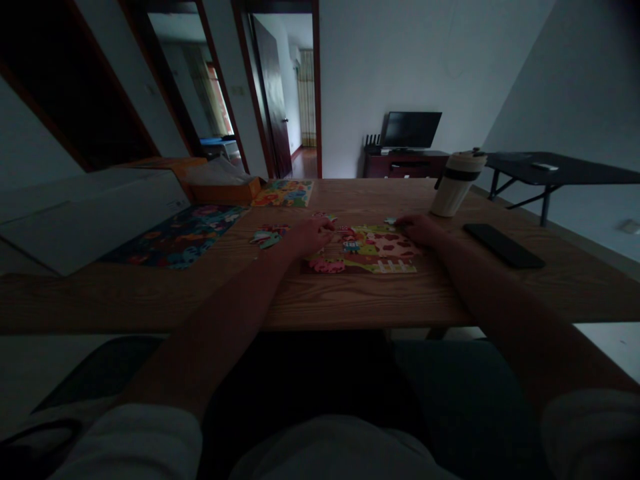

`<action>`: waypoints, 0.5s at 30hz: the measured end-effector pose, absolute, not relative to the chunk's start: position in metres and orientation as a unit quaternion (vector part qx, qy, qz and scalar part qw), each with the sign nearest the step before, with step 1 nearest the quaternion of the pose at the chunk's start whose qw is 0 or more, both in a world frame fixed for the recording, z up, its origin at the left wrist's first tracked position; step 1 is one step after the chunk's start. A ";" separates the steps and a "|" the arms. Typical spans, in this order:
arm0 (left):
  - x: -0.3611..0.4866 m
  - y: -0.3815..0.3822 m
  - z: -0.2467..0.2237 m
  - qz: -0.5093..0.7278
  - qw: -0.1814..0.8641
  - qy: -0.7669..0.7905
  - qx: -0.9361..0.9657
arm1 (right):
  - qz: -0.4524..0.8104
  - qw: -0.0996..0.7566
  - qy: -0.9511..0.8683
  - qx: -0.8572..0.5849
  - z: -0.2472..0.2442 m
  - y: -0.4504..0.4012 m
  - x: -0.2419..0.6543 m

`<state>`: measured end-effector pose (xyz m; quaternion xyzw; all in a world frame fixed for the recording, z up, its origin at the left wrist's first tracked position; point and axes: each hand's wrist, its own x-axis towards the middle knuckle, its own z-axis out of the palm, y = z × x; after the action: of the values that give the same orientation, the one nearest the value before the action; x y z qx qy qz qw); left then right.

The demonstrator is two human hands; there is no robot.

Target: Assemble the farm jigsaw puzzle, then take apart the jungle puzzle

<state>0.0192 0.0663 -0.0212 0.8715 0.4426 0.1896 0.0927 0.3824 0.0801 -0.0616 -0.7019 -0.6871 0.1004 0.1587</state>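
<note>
A partly assembled, brightly coloured jigsaw puzzle (373,250) lies on the wooden table in front of me. My left hand (314,237) rests at its upper left edge, fingers bent; whether they hold a piece is too dim to tell. Loose pieces (270,237) lie left of that hand, and more (325,217) sit just beyond its fingers. My right hand (417,229) is at the puzzle's upper right corner, palm down. A small pale piece (389,221) lies by its fingertips, and I cannot make out whether they touch it.
A tumbler (453,187) and a black phone-like slab (503,245) are at the right. On the left stand a white box (95,207) and an orange box (225,192), near a dark blue puzzle (187,233). Another colourful puzzle (287,193) lies at the back.
</note>
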 end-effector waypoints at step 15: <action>0.020 0.070 -0.024 0.183 0.101 0.435 0.876 | 0.090 0.185 -0.680 -0.704 -0.062 0.081 0.381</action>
<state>0.0198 0.0699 -0.0242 0.8758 0.4352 0.1827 0.1012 0.3807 0.0812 -0.0620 -0.7039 -0.6800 0.0899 0.1845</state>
